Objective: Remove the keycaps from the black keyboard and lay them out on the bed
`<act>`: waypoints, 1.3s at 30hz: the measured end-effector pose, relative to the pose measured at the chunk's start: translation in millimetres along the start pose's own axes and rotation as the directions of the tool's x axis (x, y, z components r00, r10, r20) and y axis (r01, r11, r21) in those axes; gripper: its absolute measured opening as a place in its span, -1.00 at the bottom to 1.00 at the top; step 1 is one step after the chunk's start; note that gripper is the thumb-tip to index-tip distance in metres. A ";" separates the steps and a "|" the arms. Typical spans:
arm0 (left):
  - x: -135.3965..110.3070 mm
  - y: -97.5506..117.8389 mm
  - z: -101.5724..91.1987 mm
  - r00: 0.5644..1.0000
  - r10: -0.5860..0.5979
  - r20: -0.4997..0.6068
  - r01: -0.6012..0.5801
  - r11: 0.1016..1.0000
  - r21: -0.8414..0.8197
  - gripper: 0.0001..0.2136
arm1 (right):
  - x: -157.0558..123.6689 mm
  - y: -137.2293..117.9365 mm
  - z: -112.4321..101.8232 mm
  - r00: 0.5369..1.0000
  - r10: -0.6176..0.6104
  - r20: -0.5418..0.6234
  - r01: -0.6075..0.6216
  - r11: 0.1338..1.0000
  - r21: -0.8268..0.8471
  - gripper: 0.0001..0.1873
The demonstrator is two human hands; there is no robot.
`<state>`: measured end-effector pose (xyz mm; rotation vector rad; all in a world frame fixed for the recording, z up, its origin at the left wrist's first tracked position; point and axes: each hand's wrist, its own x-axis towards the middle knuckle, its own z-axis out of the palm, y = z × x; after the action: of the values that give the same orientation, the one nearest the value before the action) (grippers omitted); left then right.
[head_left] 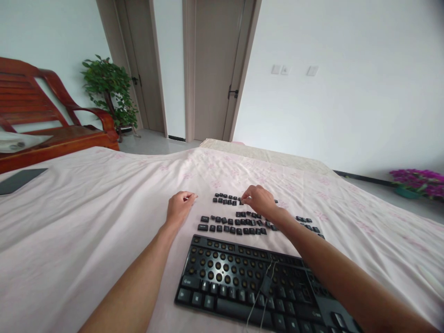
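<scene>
The right hand's (259,200) fingertips met at the loose keycaps (239,231); whether they gripped one, I couldn't tell. The left hand (179,204) was curled closed nearby. Nearer the person lay the keyboard (243,283), a wire tool (266,284) atop, well apart from the cloth's (138,199) far edge.

Red-brn bench (26,95) far L; plant (106,79) (leafy) nr door (145,60); purple flwrs (418,179) R.

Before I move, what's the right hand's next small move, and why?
I'd probably nudge the keycap by the right hand's fingers into line with the row of keycaps to its left. The fingers are right at it, and that row lies roughly straight. Whether they grip it, I can't tell.
</scene>
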<state>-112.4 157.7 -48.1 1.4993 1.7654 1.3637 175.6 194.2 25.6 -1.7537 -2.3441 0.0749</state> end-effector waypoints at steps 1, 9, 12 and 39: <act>-0.3 0.8 -0.2 1.000 -0.003 -0.005 0.003 1.000 0.000 -0.71 | 1.4 1.5 1.4 1.000 0.012 0.003 -0.012 1.000 -0.006 -0.92; -1.9 6.3 -1.4 1.000 -0.028 -0.006 0.028 1.000 -0.008 -0.71 | 7.4 0.8 13.4 1.000 -0.009 0.012 0.009 1.000 0.002 -0.92; -1.8 6.0 -1.8 1.000 -0.027 0.003 0.027 0.999 -0.018 -0.71 | 8.0 0.3 13.9 1.000 -0.020 0.014 0.020 1.000 -0.008 -0.91; -3.2 5.1 -0.9 1.000 -0.017 -0.007 0.017 1.000 -0.011 -0.71 | -12.4 1.9 -1.7 1.000 -0.019 -0.015 0.019 1.000 0.010 -0.93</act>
<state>-109.7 154.0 -44.1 1.4722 1.7679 1.3705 181.1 182.8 25.2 -1.7204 -2.3454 0.0703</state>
